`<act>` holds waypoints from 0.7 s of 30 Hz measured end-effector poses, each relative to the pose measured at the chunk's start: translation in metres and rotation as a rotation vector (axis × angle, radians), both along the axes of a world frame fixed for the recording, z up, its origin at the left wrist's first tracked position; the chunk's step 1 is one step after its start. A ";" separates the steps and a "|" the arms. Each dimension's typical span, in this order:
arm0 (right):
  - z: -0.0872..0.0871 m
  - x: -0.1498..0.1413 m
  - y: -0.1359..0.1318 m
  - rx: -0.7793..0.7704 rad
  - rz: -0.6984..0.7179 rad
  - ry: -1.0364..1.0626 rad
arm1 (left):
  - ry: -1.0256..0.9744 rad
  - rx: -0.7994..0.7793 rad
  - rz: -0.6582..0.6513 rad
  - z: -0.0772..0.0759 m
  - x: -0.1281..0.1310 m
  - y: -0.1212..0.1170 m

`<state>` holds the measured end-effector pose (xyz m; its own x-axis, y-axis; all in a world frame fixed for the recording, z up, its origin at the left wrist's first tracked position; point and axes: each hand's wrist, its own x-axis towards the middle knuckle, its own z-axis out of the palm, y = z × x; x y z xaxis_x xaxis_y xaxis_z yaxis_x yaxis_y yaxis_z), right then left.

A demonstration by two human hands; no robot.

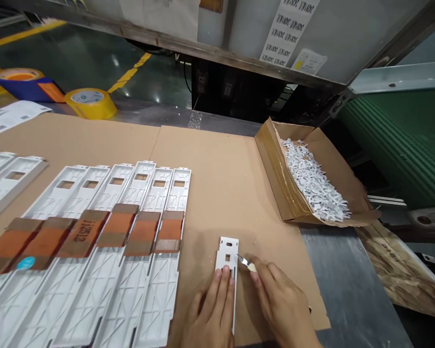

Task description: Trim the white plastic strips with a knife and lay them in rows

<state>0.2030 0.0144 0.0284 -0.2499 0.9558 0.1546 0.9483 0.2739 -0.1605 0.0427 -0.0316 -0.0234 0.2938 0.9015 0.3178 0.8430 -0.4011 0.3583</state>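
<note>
A narrow white plastic part (226, 244) with small cut-outs lies on the cardboard in front of me. My left hand (213, 309) rests flat on it, fingers stretched out together and pressing it down. In my right hand (281, 299) is a small knife (244, 261) with a short blade and a pale handle. The blade's tip touches, or nearly touches, the right edge of the white part near its far end. My fingers hide most of the knife's handle and the near end of the part.
On the left lie several long white plastic panels (155, 290) in a row, with brown-orange blocks (141, 232) across them. A cardboard box (279, 179) of small white scraps (311, 183) stands at right. Yellow tape (97, 110) sits along the back edge. Cardboard (217, 169) covers the table.
</note>
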 end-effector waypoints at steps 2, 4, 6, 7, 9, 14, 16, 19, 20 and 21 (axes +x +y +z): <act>0.002 -0.004 0.007 0.006 0.006 -0.030 | -0.005 0.025 0.008 -0.001 0.002 0.000; 0.003 -0.006 0.011 -0.002 0.012 -0.044 | -0.004 0.061 0.025 -0.001 0.004 0.002; 0.004 -0.007 0.014 -0.017 0.023 -0.046 | 0.004 0.103 0.041 -0.001 0.005 0.005; 0.005 -0.007 0.015 -0.023 0.029 -0.046 | 0.010 0.123 0.043 -0.001 0.005 0.006; 0.005 -0.007 0.016 -0.031 0.038 -0.040 | 0.026 0.155 0.036 -0.001 0.004 0.008; 0.005 -0.006 0.018 -0.063 0.064 -0.026 | 0.058 0.157 0.009 -0.001 0.001 0.009; 0.006 -0.006 0.019 -0.066 0.070 -0.021 | 0.047 0.144 0.014 0.000 0.002 0.009; 0.007 -0.007 0.021 -0.055 0.077 -0.025 | 0.024 0.137 0.033 0.001 0.002 0.008; 0.008 -0.007 0.022 -0.056 0.084 -0.032 | 0.022 0.132 0.034 0.001 0.002 0.008; 0.008 -0.007 0.022 -0.061 0.090 -0.042 | 0.022 0.127 0.032 0.001 0.002 0.008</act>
<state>0.1957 0.0367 0.0366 -0.3402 0.9365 0.0849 0.9265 0.3493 -0.1400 0.0449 -0.0231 -0.0221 0.2735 0.8633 0.4241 0.8636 -0.4145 0.2871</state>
